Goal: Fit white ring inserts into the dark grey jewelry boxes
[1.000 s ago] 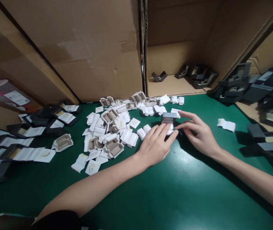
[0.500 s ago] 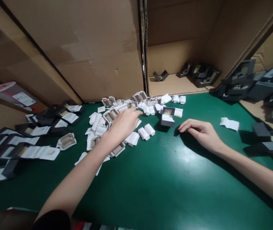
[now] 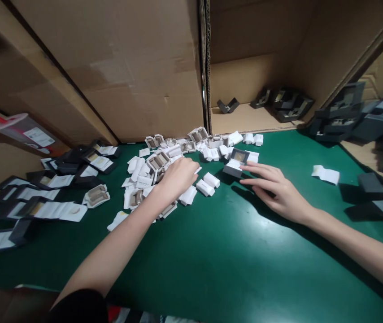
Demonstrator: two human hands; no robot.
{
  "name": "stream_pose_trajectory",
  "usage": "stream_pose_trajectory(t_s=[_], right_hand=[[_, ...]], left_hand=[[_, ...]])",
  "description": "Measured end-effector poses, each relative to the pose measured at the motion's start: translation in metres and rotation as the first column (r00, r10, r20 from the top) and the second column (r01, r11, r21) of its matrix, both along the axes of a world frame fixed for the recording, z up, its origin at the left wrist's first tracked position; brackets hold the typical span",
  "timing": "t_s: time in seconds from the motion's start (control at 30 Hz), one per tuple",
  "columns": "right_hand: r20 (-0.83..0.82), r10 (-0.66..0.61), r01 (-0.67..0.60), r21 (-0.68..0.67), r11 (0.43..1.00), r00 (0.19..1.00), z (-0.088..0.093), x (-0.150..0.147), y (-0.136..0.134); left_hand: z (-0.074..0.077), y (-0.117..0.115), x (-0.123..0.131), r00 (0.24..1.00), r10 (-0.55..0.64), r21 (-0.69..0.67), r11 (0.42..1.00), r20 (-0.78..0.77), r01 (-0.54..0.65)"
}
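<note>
The open box (image 3: pixel 232 171), probably light and stiff, is best held by its sides, right hand (image 3: pixel 283 192) spread at its right, left hand (image 3: pixel 180 176) curled, hold unclear.

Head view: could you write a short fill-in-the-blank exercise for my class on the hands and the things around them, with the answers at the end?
1. The tabletop is coloured ____.
2. The small box near the fingers of the right hand has its lid ____, not shut.
3. The left hand is over the heap of inserts, on the ____ side of the small box.
4. A lone white insert lies to the ____ of the right hand.

Missing words: green; open; left; right.
</note>
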State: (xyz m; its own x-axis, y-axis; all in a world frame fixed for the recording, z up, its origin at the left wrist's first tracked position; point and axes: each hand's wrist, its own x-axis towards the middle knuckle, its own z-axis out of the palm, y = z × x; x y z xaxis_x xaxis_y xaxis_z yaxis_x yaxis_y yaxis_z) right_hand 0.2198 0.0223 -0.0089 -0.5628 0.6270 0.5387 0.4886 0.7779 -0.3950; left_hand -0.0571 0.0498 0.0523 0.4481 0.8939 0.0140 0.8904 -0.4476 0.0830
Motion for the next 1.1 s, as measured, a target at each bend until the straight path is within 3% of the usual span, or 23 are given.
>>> stream_pose_trajectory(t_s=[0.13,0.23,0.33,0.43,0.5,0.63,0.77,0.9,1.0,1.1], right_hand=[[0.044,0.069,-0.069,-0.001,0.998,0.997,-0.001,-0.001,-0.002],[0.015,0.065,-0.064,-0.057,0.996,0.998,0.002,-0.002,-0.004],[-0.056,0.069,-0.075,-0.123,0.990,0.996,0.005,-0.002,-0.006],[-0.150,0.023,-0.063,-0.262,0.963,0.988,0.007,0.000,-0.007],[-0.221,-0.029,-0.064,-0.403,0.913,0.975,0.007,0.001,-0.006],[-0.291,-0.081,-0.104,-0.568,0.816,0.953,0.008,0.002,-0.004],[-0.293,-0.106,-0.093,-0.592,0.801,0.950,0.008,0.000,-0.003],[-0.363,-0.193,-0.101,-0.653,0.750,0.912,0.005,-0.001,-0.001],[-0.454,-0.229,-0.153,-0.661,0.735,0.861,0.002,-0.001,0.001],[-0.477,-0.200,-0.179,-0.637,0.750,0.856,0.000,0.001,0.002]], left_hand=[[0.004,0.001,0.002,0.989,0.012,0.142,0.989,0.148,-0.033],[0.008,-0.001,0.008,0.931,-0.017,0.199,0.978,0.364,-0.060],[0.008,-0.005,0.018,0.746,-0.005,0.005,1.000,0.666,0.001],[0.000,-0.011,0.030,0.518,0.117,-0.249,0.949,0.848,0.193],[-0.008,-0.016,0.037,0.471,0.151,-0.302,0.917,0.869,0.262],[-0.019,-0.028,0.048,0.528,0.096,-0.277,0.921,0.844,0.275],[-0.025,-0.036,0.055,0.595,-0.012,-0.173,0.952,0.804,0.253],[-0.031,-0.038,0.057,0.673,-0.189,0.043,0.973,0.715,0.228],[-0.039,-0.038,0.055,0.763,-0.266,0.173,0.964,0.589,0.203],[-0.046,-0.037,0.054,0.819,-0.312,0.207,0.949,0.481,0.240]])
